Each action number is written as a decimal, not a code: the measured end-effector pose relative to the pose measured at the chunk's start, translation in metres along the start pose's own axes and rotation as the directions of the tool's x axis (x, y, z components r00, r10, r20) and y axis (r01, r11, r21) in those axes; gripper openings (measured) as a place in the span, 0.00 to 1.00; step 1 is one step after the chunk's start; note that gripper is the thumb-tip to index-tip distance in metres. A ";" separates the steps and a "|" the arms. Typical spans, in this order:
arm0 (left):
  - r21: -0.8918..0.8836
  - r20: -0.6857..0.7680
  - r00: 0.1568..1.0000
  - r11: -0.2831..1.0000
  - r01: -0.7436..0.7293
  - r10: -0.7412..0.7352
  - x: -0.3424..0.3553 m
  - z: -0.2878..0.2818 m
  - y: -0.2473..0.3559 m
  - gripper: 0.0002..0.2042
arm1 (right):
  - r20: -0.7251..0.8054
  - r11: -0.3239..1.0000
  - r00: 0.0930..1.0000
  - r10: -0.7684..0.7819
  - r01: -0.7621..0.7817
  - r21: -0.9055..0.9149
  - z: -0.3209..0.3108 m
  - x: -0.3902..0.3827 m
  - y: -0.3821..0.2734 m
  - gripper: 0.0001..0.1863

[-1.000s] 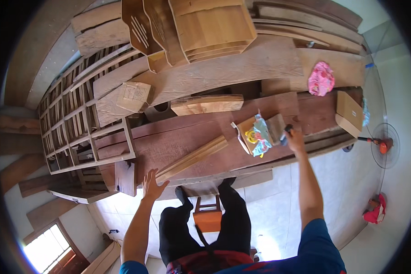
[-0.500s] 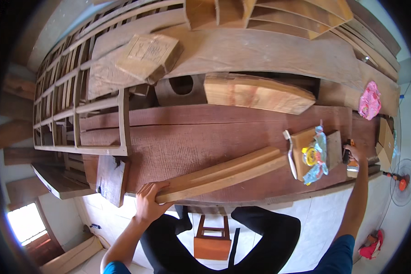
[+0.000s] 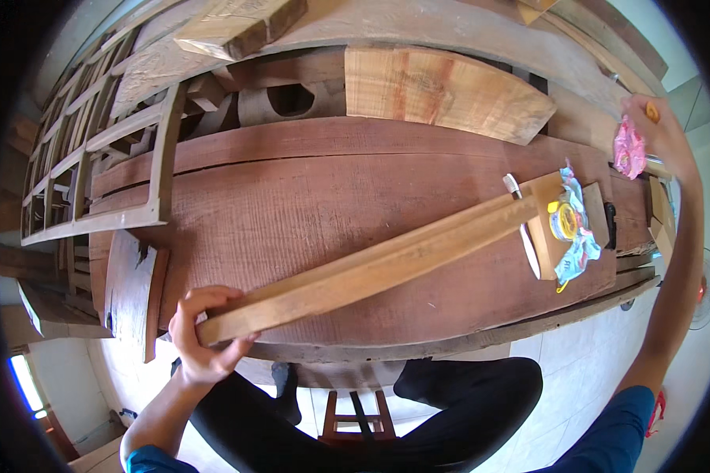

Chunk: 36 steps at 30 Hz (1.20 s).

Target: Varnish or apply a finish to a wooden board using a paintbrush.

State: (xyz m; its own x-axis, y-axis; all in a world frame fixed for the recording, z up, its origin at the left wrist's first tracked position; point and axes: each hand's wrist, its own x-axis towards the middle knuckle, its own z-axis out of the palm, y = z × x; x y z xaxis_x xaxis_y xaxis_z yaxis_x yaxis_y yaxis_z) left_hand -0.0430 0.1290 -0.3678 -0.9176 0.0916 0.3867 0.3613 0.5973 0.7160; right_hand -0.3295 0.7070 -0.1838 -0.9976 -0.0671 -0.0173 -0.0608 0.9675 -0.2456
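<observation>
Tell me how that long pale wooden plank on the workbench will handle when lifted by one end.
The long plank looks stiff: it lies straight, no sag. The left hand grips only its near end, so it would probably feel end-heavy and want to pivot down. Its flat faces make rolling unlikely, though the far end, beside the small wooden block, might knock it.

Crumpled light-blue plastic packet (image 3: 577, 229) on small wood block, 3 o'clock. Pink packet (image 3: 629, 148), 2 o'clock, beside right hand (image 3: 661, 130).
</observation>
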 end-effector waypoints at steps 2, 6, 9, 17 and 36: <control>-0.118 -0.036 0.984 0.978 0.169 -0.175 -0.008 0.016 -0.004 0.27 | -0.051 0.962 0.976 -0.210 0.216 0.170 0.008 -0.045 -0.023 0.22; -0.218 -0.132 0.964 0.955 0.199 -0.231 -0.028 0.018 -0.014 0.26 | -0.512 0.707 0.777 -0.367 0.591 0.390 0.058 -0.149 -0.128 0.37; -0.249 -0.106 0.948 0.931 0.267 -0.301 -0.021 0.029 -0.015 0.23 | -0.588 0.405 0.722 -0.365 0.692 0.598 0.115 -0.187 -0.137 0.40; -0.191 -0.164 0.942 0.946 0.262 -0.294 -0.018 0.034 -0.014 0.22 | -0.317 0.259 0.935 -0.156 0.349 0.901 0.241 -0.245 -0.232 0.24; -0.008 -0.327 0.897 0.950 0.312 -0.298 -0.036 0.046 0.013 0.31 | -0.368 0.564 0.566 -0.738 0.816 0.125 0.227 -0.345 -0.256 0.18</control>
State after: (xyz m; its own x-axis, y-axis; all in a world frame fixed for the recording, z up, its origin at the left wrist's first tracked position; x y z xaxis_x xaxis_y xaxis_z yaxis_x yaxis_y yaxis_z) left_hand -0.0129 0.1701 -0.3987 -0.8763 -0.3565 0.3241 0.0581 0.5895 0.8056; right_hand 0.0376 0.4267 -0.3353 -0.5321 -0.6617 0.5283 -0.8444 0.4603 -0.2740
